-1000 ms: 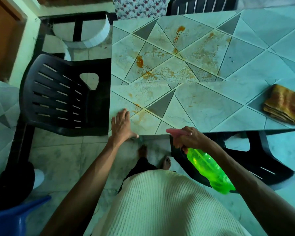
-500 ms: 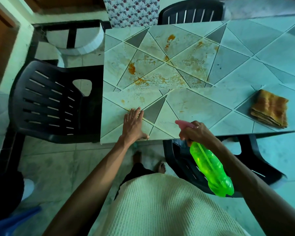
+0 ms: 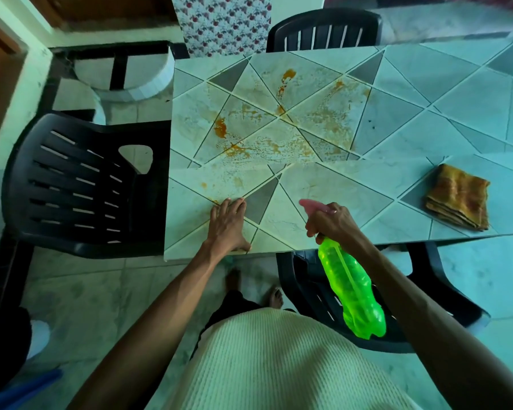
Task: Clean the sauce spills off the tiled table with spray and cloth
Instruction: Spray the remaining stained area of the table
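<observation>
The right hand (image 3: 330, 221) holds a green spray bottle (image 3: 351, 287) by its neck. Its fingers are curled tight round the neck, just under the pink top (image 3: 311, 206). The pink top sticks out past the fingers and points left, over the near edge of the table (image 3: 427, 84). The green part hangs down and back from the hand, off the table, above a black chair (image 3: 442, 291) (the one tucked under the near side).

The left hand (image 3: 228, 224) lies flat on the table near the front left corner. Its fingers are straight and it holds nothing.

The orange sauce spills (image 3: 219, 128) are spread on the tiles farther in, past both hands. A few small spots sit just beyond the left fingertips.

The cloth (image 3: 458, 196) is folded and stained brown. It lies on the table off to the right, well apart from the right hand, and nothing touches it.
</observation>
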The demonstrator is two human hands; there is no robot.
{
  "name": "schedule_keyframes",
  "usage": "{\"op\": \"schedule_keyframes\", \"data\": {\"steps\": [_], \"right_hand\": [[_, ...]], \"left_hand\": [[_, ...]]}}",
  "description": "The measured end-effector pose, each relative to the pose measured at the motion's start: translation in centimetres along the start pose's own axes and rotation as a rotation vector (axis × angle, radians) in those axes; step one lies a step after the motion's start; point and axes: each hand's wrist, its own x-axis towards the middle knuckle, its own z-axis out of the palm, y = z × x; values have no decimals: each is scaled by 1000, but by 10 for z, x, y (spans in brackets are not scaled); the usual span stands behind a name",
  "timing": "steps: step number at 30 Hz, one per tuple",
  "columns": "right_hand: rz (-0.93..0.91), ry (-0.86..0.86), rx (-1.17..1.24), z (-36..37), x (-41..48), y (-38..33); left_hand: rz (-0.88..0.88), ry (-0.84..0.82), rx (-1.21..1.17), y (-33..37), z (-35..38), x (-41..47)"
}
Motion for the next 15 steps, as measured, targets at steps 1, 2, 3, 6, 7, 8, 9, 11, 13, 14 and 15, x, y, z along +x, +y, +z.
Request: {"op": "schedule_keyframes", "data": {"steps": [1, 2, 3, 6, 7, 8, 9, 11, 13, 14, 15], "right_hand": [[-3, -13, -34, -1, -3, 4], [-14, -30, -82, -2, -6, 9], [-34, -56, -138, -5, -9, 16], [-58, -137, -316, -7, -21, 29], [-45, -150, -321, -5, -26, 32], [-37, -154, -315, -3, -31, 34], [-35, -155, -310, -2, -35, 36], [-29, -152, -304, 0, -42, 42], [-13, -124, -314, -1, -46, 48], [-4, -103, -333, -2, -47, 51], [14, -74, -341, -4, -48, 54]], "left_hand": [[2, 0, -1, 0, 0, 0], [6, 2, -4, 0, -1, 0], [10, 3, -10, 0, 0, 1], [17, 27, -7, -1, 1, 1], [17, 35, 9, -1, 1, 0], [18, 38, 25, 0, 1, 0], [21, 37, 37, 1, 1, 0], [24, 28, 54, 6, 0, -1], [32, 23, 69, 11, 0, 0], [43, 26, 76, 13, 0, 1], [60, 30, 82, 17, 0, 2]]}}
